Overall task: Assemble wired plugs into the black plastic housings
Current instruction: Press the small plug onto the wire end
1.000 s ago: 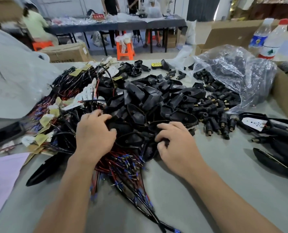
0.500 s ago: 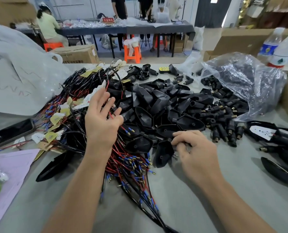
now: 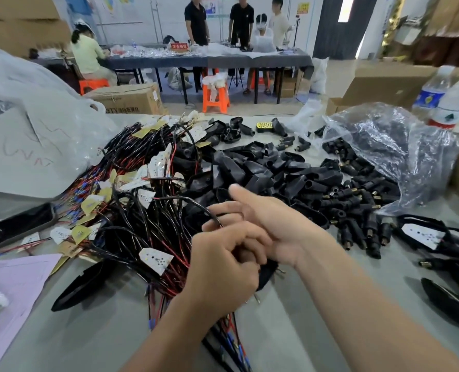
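Observation:
My left hand (image 3: 223, 267) is curled in front of me and grips a black wire (image 3: 196, 206) that arcs out of the tangle of red and black wired plugs (image 3: 142, 210). Just behind it is my right hand (image 3: 274, 224), fingers spread and mostly straight, with the wire's end lying against them. Its thumb is hidden. Under both hands a black housing (image 3: 267, 275) shows only in part, and I cannot tell if a hand holds it. More black housings (image 3: 250, 170) are heaped beyond.
Small black barrel connectors (image 3: 357, 210) spill from a clear bag (image 3: 389, 146) at right. There are two bottles (image 3: 448, 103) far right, a white bag (image 3: 35, 130) and a phone (image 3: 13, 226) at left, and flat black covers (image 3: 83, 285). People work at a far table (image 3: 207, 60).
My left hand came down off the wire pile and closed on a wire. My right hand left the housing, opened its fingers and met the left hand. The camera tilted up.

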Demonstrator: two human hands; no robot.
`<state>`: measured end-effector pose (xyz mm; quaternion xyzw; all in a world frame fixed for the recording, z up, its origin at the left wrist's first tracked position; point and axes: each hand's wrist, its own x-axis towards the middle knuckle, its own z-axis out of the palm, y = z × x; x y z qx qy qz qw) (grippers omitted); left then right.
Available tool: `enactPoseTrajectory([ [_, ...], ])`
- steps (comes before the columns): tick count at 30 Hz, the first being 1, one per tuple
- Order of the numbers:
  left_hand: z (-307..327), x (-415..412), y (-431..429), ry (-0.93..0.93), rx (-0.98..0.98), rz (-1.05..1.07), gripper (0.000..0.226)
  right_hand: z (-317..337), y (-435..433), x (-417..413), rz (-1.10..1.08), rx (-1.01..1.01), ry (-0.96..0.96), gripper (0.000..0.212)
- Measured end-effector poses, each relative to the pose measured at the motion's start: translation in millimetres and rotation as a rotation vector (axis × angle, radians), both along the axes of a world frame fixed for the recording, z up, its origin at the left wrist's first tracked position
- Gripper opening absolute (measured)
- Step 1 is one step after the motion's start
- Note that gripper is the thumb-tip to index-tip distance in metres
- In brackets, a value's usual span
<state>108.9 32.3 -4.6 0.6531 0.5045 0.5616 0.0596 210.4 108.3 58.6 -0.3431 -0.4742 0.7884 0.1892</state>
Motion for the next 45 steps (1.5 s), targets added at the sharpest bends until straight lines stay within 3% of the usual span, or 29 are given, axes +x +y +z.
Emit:
enactPoseTrajectory([
  [2, -1.6, 5.1, 0.1, 0.059, 0.005, -0.051, 0.041, 6.0, 6.3, -4.4, 0.050, 0.034, 0.019, 0.023],
  [4, -3.1, 7.3, 2.6, 0.078, 0.036, -0.023, 0.039, 11.4, 14.6, -4.0, 0.013, 0.191, -0.013, 0.023],
  [6, -4.1, 7.1, 8.9, 0.070, 0.127, 0.119, 0.035, 16.3, 25.2, 3.7, -0.098, 0.270, 0.073, 0.021],
  [8, -6.9, 4.6, 16.3, 0.081, 0.201, 0.272, 0.029, 20.6, 36.2, 19.4, -0.312, 0.210, 0.241, 0.019],
  [10, -9.9, 1.8, 21.3, 0.103, 0.105, 0.359, 0.022, 18.9, 43.4, 38.3, -0.511, 0.135, 0.361, 0.019],
  [12, -16.0, 0.2, 22.2, 0.191, -0.115, 0.368, 0.016, 10.3, 41.5, 53.5, -0.576, 0.132, 0.362, 0.021],
  [14, -21.9, -1.6, 21.3, 0.382, -0.280, 0.333, 0.028, -2.4, 36.1, 63.0, -0.607, 0.172, 0.313, 0.022],
  [18, -24.6, -0.2, 25.1, 0.591, -0.321, 0.308, 0.030, -33.4, 22.0, 80.8, -0.748, 0.223, 0.283, 0.021],
  [22, -21.4, 1.2, 23.7, 0.449, -0.280, 0.351, 0.013, -54.0, 12.7, 86.0, -0.810, 0.202, 0.272, 0.021],
  [26, -13.6, 1.8, 19.0, 0.270, -0.242, 0.414, 0.045, -54.4, 9.3, 87.9, -0.811, 0.187, 0.307, 0.020],
  [33, -17.0, 10.3, 18.2, 0.292, -0.130, 0.241, 0.012, -56.6, -0.7, 78.1, -0.665, 0.261, 0.360, 0.017],
  [38, -19.3, 10.8, 14.6, 0.226, -0.129, 0.261, 0.011, -64.3, -8.1, 69.8, -0.674, 0.433, 0.205, 0.019],
  [42, -10.4, 12.6, 16.5, 0.225, 0.025, 0.331, 0.012, -64.4, -7.1, 69.3, -0.772, 0.521, 0.133, 0.024],
  [45, -9.2, 13.2, 16.3, 0.111, 0.008, 0.291, 0.013, -64.2, -7.7, 70.2, -0.776, 0.484, 0.148, 0.020],
])
